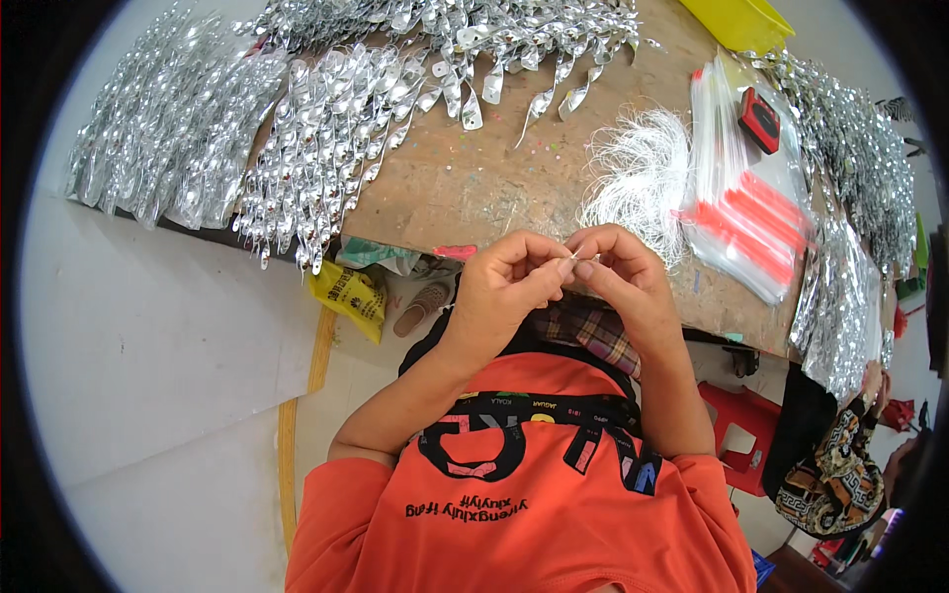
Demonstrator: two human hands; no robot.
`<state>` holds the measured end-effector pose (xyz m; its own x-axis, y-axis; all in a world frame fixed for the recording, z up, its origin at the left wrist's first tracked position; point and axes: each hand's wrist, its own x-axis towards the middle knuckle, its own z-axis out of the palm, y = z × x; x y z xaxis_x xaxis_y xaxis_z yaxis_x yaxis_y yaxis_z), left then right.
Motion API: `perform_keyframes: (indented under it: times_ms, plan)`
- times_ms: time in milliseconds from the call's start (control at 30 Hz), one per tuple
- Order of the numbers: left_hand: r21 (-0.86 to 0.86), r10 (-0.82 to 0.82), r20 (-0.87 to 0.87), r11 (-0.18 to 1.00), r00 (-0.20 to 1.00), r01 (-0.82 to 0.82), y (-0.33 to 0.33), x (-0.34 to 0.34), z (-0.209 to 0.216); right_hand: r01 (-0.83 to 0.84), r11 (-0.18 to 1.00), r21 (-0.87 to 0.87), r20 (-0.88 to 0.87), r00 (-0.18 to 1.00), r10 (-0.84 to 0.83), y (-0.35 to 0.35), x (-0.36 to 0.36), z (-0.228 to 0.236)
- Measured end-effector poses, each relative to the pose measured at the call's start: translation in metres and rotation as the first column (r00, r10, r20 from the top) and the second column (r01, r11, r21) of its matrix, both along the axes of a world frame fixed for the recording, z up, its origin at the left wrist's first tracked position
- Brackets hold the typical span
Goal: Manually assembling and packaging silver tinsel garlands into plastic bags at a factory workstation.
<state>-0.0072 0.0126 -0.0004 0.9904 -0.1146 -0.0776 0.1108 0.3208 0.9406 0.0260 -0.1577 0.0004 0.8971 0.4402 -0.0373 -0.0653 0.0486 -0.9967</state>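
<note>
My left hand (506, 289) and my right hand (631, 277) meet in front of me, just over the table's near edge. Both are closed in a pinch, thumb against forefinger. Between the fingertips shows a thin white thread (575, 255); its ends are hidden by the fingers. Just beyond my right hand lies a loose bundle of white strings (638, 173) on the brown worktable (445, 188).
Shiny silver twisted strips (326, 138) pile along the table's left and far sides, some overhanging the edge. At the right lie clear plastic bags (736, 208) with red edges, a red-and-black box (759, 121) and more silver strips (840, 306). A red stool (741, 435) stands below.
</note>
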Motion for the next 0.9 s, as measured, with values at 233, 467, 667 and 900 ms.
perform_keyframes:
  times_ms: [233, 467, 667, 900]
  plan:
    - [-0.037, -0.068, -0.024, 0.997, 0.997, 0.067, 0.002, 0.0, 0.003, -0.001, 0.986, 0.165, -0.14, 0.99, 0.025, 0.001, -0.001, 0.009]
    - [0.116, -0.094, 0.092, 0.99, 0.991, 0.084, 0.0, 0.001, 0.0, 0.007, 1.0, -0.002, 0.072, 0.997, -0.007, -0.003, 0.007, 0.013]
    - [0.047, -0.243, -0.03, 0.969, 0.97, 0.244, 0.006, 0.006, 0.005, -0.065, 0.998, 0.018, 0.101, 0.993, 0.063, -0.007, 0.014, 0.009]
    - [-0.026, -0.23, -0.069, 0.973, 0.971, 0.228, 0.008, 0.007, 0.002, 0.011, 0.998, 0.067, -0.064, 0.998, -0.007, 0.001, 0.011, 0.017]
